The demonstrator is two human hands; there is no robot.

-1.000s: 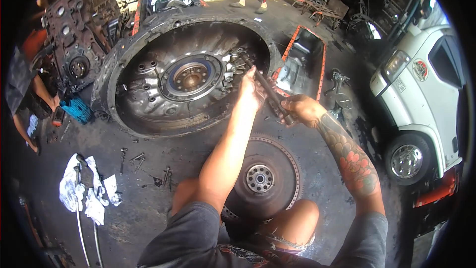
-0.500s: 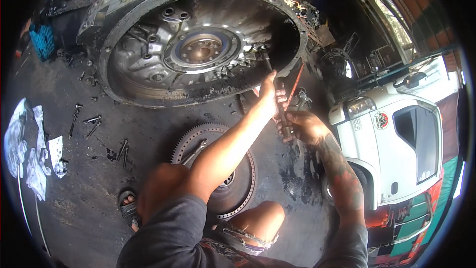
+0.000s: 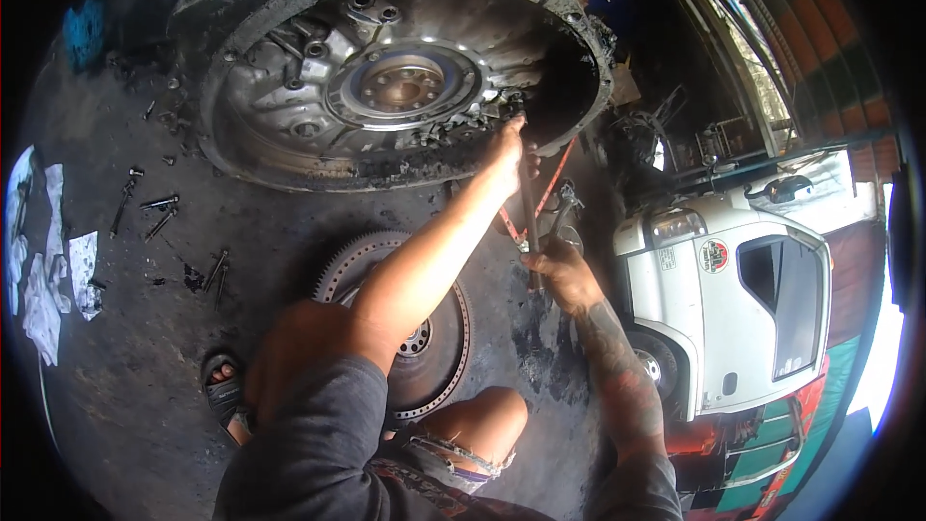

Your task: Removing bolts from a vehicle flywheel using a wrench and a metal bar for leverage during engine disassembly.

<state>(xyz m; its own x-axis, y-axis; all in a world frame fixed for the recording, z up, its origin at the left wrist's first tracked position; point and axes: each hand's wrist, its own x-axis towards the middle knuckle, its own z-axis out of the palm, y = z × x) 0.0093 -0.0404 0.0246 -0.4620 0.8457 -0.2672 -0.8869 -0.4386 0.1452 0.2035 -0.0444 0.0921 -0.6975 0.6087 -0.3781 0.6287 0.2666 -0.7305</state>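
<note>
My left hand (image 3: 508, 152) is closed round the upper part of a long dark socket bar (image 3: 527, 207), close to its socket end. That end reaches inside the lower right rim of a big greasy round metal housing (image 3: 249, 87) and meets the parts there; my fingers hide the exact contact. Lower down, my right hand (image 3: 564, 275) grips the same bar near its other end. A round hub with bolt holes (image 3: 401, 87) sits in the middle of the housing. Beneath my left forearm lies a toothed flywheel (image 3: 453, 328) on the dark floor.
Several bolts (image 3: 160, 212) and small metal parts are scattered on the floor to the left, by white rags (image 3: 43, 299). A red strip (image 3: 555, 183) and a metal tool (image 3: 567, 203) are beyond my right hand. A white truck cab (image 3: 719, 299) stands at the right.
My left hand has slid up the bar toward its socket end. My right hand has shifted slightly down and left in the picture, still on the bar. The whole view has shifted a little.
</note>
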